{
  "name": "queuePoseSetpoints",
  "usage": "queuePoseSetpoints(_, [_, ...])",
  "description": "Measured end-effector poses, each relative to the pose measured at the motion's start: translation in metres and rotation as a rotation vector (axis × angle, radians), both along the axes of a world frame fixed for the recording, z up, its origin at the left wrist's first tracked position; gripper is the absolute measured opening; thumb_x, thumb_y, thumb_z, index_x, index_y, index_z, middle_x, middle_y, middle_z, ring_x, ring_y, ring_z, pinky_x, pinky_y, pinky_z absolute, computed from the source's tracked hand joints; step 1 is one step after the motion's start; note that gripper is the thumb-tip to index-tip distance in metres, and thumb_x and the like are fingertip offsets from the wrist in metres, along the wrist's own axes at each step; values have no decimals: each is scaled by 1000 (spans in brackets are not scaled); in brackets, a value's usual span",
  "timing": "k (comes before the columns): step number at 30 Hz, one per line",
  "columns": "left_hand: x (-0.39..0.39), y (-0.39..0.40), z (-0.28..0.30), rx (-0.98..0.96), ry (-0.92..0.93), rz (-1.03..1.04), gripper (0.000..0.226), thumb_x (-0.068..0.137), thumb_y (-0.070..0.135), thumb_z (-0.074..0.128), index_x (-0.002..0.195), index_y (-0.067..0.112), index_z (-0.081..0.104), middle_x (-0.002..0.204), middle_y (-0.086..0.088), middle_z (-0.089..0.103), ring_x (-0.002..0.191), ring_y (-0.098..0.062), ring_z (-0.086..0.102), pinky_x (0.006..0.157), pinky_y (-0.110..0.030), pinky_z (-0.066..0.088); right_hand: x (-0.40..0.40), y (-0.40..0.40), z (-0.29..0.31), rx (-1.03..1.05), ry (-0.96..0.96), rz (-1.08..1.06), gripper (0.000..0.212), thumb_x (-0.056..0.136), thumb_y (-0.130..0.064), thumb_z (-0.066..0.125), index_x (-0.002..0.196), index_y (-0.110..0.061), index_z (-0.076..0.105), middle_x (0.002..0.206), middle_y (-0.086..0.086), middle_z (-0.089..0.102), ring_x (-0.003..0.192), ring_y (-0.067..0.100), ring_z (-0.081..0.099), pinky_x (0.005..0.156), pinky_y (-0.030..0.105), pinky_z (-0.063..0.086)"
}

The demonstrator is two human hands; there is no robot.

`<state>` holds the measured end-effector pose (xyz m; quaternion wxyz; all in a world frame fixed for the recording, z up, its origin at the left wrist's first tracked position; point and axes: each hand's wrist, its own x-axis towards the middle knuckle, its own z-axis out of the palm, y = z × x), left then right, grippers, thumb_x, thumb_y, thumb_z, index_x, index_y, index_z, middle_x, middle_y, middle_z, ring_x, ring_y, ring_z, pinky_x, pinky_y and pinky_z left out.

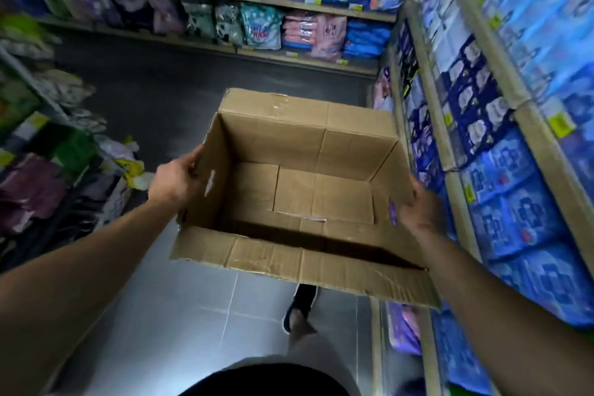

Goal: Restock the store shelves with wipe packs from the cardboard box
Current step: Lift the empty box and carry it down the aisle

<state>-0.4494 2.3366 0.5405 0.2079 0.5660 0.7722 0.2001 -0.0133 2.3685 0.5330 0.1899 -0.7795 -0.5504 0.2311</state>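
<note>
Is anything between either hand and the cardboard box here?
No. The left hand grips the cardboard box at its left wall and the right hand presses its right wall. The box looks empty.

A shop aisle; shelves (308, 11) far and right packed with bagged goods (520, 202); yellow price tags (561, 125); grey tiled floor (205, 305).

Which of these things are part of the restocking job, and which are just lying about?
Part of the job:
- cardboard box, empty inside
- left hand and right hand, holding its sides
- blue packs on the right shelves

Just there:
- bags on the back shelves
- plastic bag by the left rack
</note>
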Motion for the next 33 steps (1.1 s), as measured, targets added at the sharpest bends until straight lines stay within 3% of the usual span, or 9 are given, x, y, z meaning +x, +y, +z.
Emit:
queuePoseSetpoints(3, [5, 85, 4, -19, 7, 29, 61, 86, 37, 61, 142, 42, 37, 120, -1, 66, 101, -17, 64, 80, -27, 49, 9, 86, -5, -22, 57, -8, 67, 89, -23, 64, 146, -40, 33, 138, 4, 54, 124, 28, 52, 99, 42, 47])
queuePoseSetpoints(7, [10, 175, 15, 1, -49, 58, 59, 87, 34, 60, 140, 47, 37, 114, 3, 67, 87, -7, 59, 76, -25, 51, 10, 194, 1, -68, 32, 24, 76, 80, -16, 63, 141, -51, 33, 129, 5, 61, 112, 29, 60, 86, 39, 53])
queuePoseSetpoints(11, [14, 257, 13, 13, -70, 131, 54, 88, 32, 57, 136, 50, 40, 114, -4, 69, 97, -23, 66, 86, -40, 55, 4, 282, 9, -31, -65, 66, 68, 90, -12, 59, 146, -41, 32, 140, 7, 51, 123, 33, 53, 88, 40, 50])
queuePoseSetpoints(18, [-9, 427, -14, -18, -121, 125, 55, 89, 31, 57, 139, 46, 38, 115, -6, 68, 93, -24, 66, 83, -41, 57, -19, 451, -2, 2, -178, 111, 64, 87, -26, 64, 144, -35, 37, 124, 14, 61, 108, 34, 61, 83, 37, 52])
queuePoseSetpoints(23, [-27, 548, -5, -26, -101, 62, 56, 91, 29, 58, 142, 38, 38, 119, -11, 66, 99, -30, 65, 85, -41, 55, -36, 555, 1, 18, -114, 94, 67, 87, -23, 57, 146, -40, 30, 112, 17, 63, 101, 36, 61, 85, 40, 51])
queuePoseSetpoints(28, [-36, 655, 1, -50, -58, 20, 56, 92, 30, 55, 142, 41, 35, 113, -10, 68, 95, -28, 65, 83, -40, 55, -48, 632, 3, 107, -145, 70, 51, 93, -15, 55, 141, -30, 43, 83, 2, 53, 80, 26, 56, 68, 26, 34])
queuePoseSetpoints(30, [-36, 695, -2, -73, -34, 12, 55, 92, 33, 54, 142, 44, 34, 113, -9, 68, 95, -29, 65, 82, -40, 55, -49, 665, 1, 95, -157, 52, 52, 92, -13, 53, 139, -33, 42, 85, 3, 56, 83, 29, 59, 67, 29, 39])
queuePoseSetpoints(33, [-28, 757, -13, -88, -8, -2, 54, 91, 39, 54, 141, 48, 33, 114, -8, 68, 94, -30, 65, 79, -40, 55, -42, 723, -17, 29, -154, -25, 65, 84, -9, 53, 143, -34, 39, 105, 14, 63, 94, 37, 61, 75, 39, 51])
